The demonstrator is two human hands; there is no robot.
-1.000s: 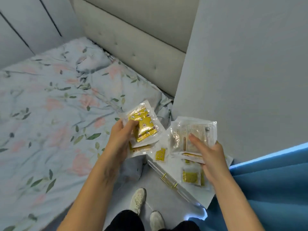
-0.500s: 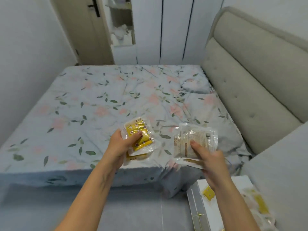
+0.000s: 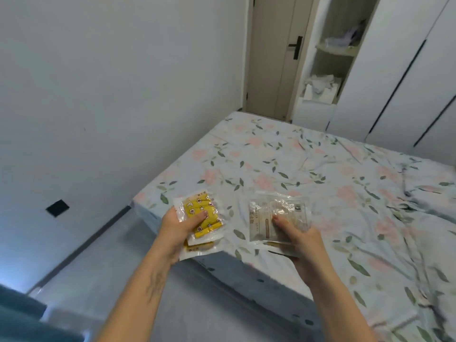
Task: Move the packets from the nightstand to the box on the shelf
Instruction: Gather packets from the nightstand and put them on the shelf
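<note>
Two hands raised apart above the bed corner. Left hand gripping two yellow packets, thumb across the top one. Right hand gripping a stack of clear packets, at least two, exact count unclear.

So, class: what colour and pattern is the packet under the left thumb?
Yellow packet with small star and moon shapes; head view.

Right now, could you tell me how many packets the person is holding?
At least 4, perhaps more hidden: two yellow packets stacked in the left hand, and a clear packet over at least another in the right hand.
</note>
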